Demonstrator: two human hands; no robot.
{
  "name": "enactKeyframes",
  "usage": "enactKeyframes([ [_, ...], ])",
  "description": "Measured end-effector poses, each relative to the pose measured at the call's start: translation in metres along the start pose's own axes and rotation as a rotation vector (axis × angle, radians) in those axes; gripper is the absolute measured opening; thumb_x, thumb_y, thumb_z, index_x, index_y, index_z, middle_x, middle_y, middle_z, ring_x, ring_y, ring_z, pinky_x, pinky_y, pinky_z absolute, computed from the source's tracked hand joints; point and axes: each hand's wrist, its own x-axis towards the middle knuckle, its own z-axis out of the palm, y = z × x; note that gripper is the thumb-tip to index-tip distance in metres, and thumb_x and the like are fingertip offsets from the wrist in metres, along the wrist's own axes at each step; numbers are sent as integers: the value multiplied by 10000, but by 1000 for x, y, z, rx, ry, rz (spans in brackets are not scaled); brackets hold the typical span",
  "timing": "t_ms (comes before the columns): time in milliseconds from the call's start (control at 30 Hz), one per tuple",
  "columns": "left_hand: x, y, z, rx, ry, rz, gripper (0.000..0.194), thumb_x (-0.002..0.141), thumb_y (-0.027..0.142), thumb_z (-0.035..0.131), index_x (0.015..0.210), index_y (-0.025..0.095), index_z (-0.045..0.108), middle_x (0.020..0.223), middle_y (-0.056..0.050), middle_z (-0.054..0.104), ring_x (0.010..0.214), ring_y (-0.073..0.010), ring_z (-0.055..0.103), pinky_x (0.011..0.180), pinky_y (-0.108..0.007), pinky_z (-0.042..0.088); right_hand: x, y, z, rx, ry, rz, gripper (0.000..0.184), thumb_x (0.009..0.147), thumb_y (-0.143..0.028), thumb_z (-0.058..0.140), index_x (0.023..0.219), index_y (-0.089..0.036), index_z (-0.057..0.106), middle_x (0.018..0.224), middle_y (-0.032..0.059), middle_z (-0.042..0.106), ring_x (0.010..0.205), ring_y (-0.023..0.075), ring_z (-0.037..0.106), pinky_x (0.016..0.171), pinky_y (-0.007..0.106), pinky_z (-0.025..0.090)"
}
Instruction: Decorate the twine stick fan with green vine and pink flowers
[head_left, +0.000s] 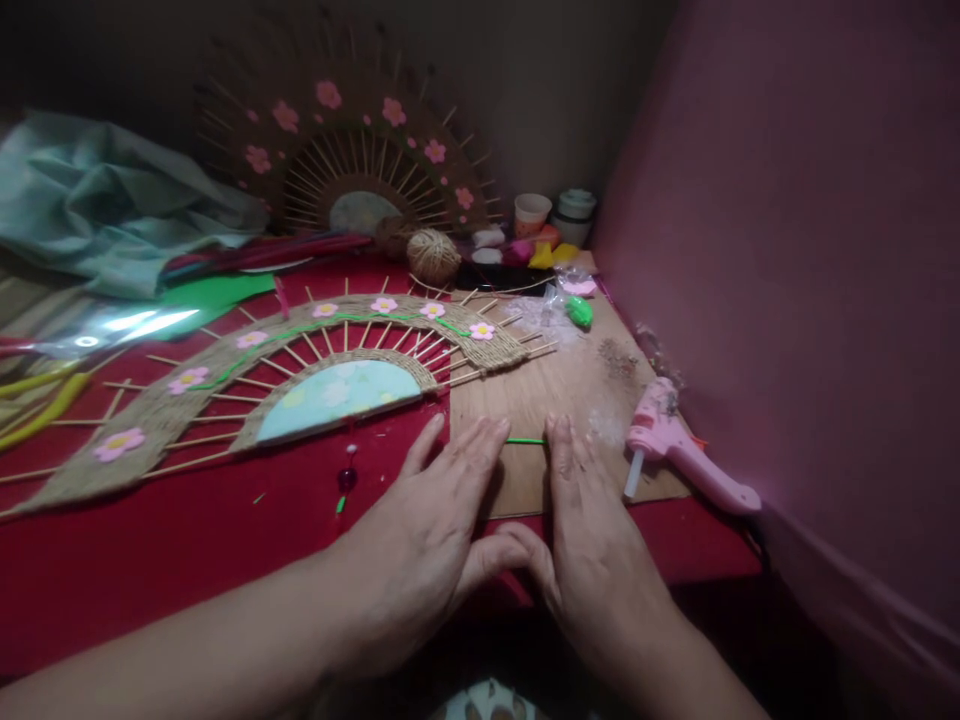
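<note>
Two bare hands at work on a green strand [526, 441]. The strand lies across the wooden board [517, 490], its visible stretch between the fingertips of the left hand [450, 480] and right hand [589, 520]; its ends are hidden. Both hands lie palm down with fingers extended, not curled around anything. The left little finger stands apart, its neighbours close together; the right fingers lie close side by side, and the thumbs meet nearer the wearer. To the left, a woven fan [304, 325] with pink flowers rests on the red surface [225, 560], partly overlapping the board. To the right lies a pink glue gun [664, 435]; behind stand a twine ball [433, 255] and a paper cup [532, 212].
</note>
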Motion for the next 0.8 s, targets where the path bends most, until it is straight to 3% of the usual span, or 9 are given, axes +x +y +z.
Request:
enactKeyframes([
  [200, -8, 9, 14, 58, 20, 77, 918, 830, 648, 389, 1471, 85, 50, 1425, -213, 399, 1363, -309, 293, 1122, -522, 191, -5, 1, -5, 113, -31, 62, 759, 930, -466, 387, 1454, 7, 107, 1446, 296, 312, 1376, 319, 239, 1006, 523, 400],
  [400, 0, 3, 9, 74, -36, 45, 810, 880, 601, 355, 1435, 38, 176, 1445, -225, 360, 1378, -298, 261, 1130, -526, 164, -7, 2, -7, 163, -37, 91, 760, 923, -496, 383, 1455, -10, 141, 1458, 263, 315, 1381, 297, 237, 1011, 512, 392],
  [533, 1, -7, 1, 20, 44, -10, 784, 909, 569, 319, 1468, 87, 55, 1482, -206, 300, 1397, -277, 213, 1132, -516, 176, -7, 3, -9, 196, -5, 82, 744, 934, -480, 368, 1461, -21, 115, 1453, 243, 339, 1390, 278, 211, 1013, 506, 392],
  [633, -8, -12, -1, 3, 102, -88, 784, 919, 531, 349, 1479, 163, -58, 1511, -176, 247, 1400, -306, 190, 1117, -541, 202, -7, 3, -11, 222, -11, 78, 733, 941, -469, 358, 1468, -39, 87, 1449, 223, 360, 1390, 264, 212, 1005, 488, 408],
  [800, -22, -9, 0, 12, 68, -89, 831, 905, 543, 377, 1472, 177, -107, 1507, -160, 270, 1400, -292, 200, 1133, -529, 165, -7, 3, -12, 281, -4, 89, 770, 941, -465, 366, 1473, -51, -6, 1428, 221, 396, 1362, 262, 299, 992, 474, 426],
])
